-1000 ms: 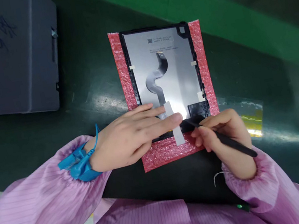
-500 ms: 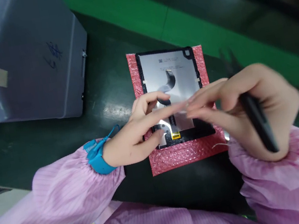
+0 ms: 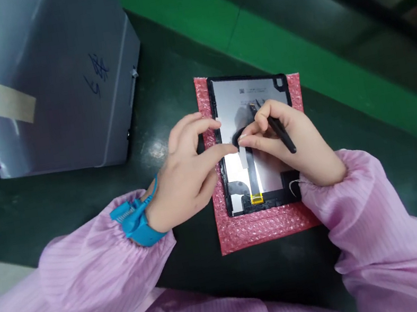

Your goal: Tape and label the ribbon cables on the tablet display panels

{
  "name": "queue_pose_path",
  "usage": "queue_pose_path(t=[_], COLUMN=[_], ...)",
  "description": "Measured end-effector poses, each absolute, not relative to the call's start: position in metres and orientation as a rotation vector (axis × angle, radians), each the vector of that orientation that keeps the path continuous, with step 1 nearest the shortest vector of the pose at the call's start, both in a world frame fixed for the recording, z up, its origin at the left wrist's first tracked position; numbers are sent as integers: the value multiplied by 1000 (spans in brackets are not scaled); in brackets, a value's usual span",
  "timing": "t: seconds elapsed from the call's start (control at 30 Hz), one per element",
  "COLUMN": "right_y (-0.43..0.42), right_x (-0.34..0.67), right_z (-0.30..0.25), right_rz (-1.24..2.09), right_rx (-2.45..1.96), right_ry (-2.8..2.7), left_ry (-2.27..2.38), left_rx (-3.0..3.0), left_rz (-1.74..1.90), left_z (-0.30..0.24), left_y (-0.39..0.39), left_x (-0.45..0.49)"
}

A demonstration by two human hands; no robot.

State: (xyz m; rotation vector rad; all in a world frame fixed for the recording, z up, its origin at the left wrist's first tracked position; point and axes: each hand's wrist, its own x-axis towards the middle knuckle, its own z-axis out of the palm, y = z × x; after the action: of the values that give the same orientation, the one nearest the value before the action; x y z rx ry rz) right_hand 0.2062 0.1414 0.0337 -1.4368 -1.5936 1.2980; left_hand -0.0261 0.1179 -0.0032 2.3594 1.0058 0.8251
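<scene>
A tablet back panel (image 3: 271,171) with a silvery inner face lies on a pink bubble-wrap sheet (image 3: 261,228). A dark flex cable (image 3: 250,170) runs up its middle from a yellow connector (image 3: 256,198). My left hand (image 3: 190,167) reaches over the panel's left edge, forefinger and thumb pinched toward a small white strip of tape (image 3: 243,156) on the cable. My right hand (image 3: 290,141) meets it from the right, fingertips on the same strip, with a black stylus-like tool (image 3: 281,132) tucked between its fingers. A blue wrist strap (image 3: 135,222) circles my left wrist.
A grey metal box (image 3: 58,80) with a yellow label and tape stands at the back left. A green stripe (image 3: 294,49) crosses the dark bench behind the panel. Pink sleeves fill the near edge.
Both hands have moved from the panel's lower edge up to its middle. The white tape strip went with them, and the cable now lies straight down the panel.
</scene>
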Motion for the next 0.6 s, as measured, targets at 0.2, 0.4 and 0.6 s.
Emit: queue_pose_path(t=[0.2,0.4,0.6], right_y=[147,146,160], right_x=[209,208,204], right_z=[27,22,13], right_rz=[1257,1206,1055], right_rx=[-1409,-1404,-1381], right_ry=[-1564,-1590,-1632], left_ry=[949,986,975], left_rx=[2457,2476,2489], left_rz=[781,712,671], left_z=[-9,-10,-14], left_y=[115,112,114], left_x=[-24,-20,-21])
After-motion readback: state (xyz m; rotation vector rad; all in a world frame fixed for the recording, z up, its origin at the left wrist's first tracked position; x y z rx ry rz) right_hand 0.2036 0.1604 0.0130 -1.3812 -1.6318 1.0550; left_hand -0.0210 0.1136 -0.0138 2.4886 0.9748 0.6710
